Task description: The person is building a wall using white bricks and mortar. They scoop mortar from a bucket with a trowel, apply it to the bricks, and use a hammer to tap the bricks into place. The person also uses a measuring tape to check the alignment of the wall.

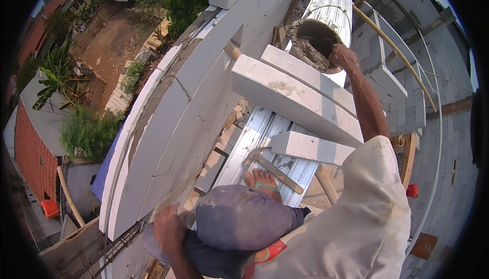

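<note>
My right hand [344, 57] is closed at the right rim of a mortar-crusted bucket [301, 50]. What its fingers grip is hidden by the hand and the bucket's dark inside. Below the bucket lie two long white lightweight blocks [293, 88], side by side across the metal planks. A shorter white block [310, 147] lies nearer me. Beside my bare foot rests a hammer [277, 171] with a wooden handle. At lower left, my left hand [169, 225] hangs by my bent knee, close to the block wall, with its fingers loosely apart and nothing seen in them.
The curved white block wall [165, 111] runs along my left, with grey mortar along its top edge. Beyond it the ground drops to a yard [109, 39] and tiled roofs. Metal planks [260, 126] carry me. A bamboo pole [397, 49] slants at the right.
</note>
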The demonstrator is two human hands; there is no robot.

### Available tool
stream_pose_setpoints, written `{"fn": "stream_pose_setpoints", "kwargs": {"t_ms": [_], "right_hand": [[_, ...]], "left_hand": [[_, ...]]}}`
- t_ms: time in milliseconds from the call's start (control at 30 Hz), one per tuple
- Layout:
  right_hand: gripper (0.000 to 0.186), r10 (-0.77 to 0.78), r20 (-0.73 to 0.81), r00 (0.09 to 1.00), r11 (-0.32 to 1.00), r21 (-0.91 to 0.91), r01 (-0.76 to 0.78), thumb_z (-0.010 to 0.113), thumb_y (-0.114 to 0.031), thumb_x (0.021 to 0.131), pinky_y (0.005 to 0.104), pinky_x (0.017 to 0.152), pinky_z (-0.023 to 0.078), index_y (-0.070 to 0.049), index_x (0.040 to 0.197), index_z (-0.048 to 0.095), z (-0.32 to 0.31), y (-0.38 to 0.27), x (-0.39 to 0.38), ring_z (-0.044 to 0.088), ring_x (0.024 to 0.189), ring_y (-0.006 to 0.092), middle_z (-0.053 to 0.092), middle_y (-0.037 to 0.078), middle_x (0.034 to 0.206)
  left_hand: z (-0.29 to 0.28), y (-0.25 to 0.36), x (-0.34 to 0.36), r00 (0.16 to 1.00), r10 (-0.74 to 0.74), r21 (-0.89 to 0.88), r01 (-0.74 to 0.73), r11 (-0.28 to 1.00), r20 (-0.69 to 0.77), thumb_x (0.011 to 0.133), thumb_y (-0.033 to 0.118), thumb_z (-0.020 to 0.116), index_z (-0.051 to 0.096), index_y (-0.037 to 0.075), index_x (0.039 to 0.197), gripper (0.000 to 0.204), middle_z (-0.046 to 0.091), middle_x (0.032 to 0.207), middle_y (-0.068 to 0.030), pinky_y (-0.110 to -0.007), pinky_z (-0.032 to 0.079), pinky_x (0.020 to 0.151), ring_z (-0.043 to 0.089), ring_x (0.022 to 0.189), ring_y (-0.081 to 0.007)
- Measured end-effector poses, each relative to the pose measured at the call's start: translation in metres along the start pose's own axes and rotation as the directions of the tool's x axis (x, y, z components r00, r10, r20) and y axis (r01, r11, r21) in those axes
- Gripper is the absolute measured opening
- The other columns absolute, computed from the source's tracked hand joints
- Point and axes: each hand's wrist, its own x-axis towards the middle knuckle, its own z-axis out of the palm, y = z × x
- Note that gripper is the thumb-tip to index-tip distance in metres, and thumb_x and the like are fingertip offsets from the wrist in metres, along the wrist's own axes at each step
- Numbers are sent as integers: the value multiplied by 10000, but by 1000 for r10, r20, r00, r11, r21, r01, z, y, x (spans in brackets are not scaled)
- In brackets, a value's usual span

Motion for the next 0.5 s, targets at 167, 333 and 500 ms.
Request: {"fn": "stream_pose_setpoints", "kwargs": {"t_ms": [167,333,500], "right_hand": [[314,-161,6,987,967,202,157,709,-207,801,463,685,611,-12,1041,761,60,47,45,763,803,354,764,209,892],[252,-212,68,975,829,541,142,692,-250,906,348,418,395,-8,839,707,31,48,5,550,491,128,579,29,596],[214,118,367,923,456,805,-379,654,-235,941,290,398,297,-46,847,688,-2,35,-53,398,438,67,453,-36,534]], "left_hand": [[3,9,12,998,61,10,-61,998,-1,879,310,797,746,99,1224,408,740,1243,-120,-430,503,1012,680,1143,-338],[-12,18,12,996,-70,32,69,997,49,895,319,777,738,112,1235,400,733,1258,-135,-441,502,1017,669,1166,-347],[-5,15,15,999,-31,-26,32,999,36,896,314,766,730,101,1227,395,729,1254,-158,-450,498,1024,658,1184,-358]]}}
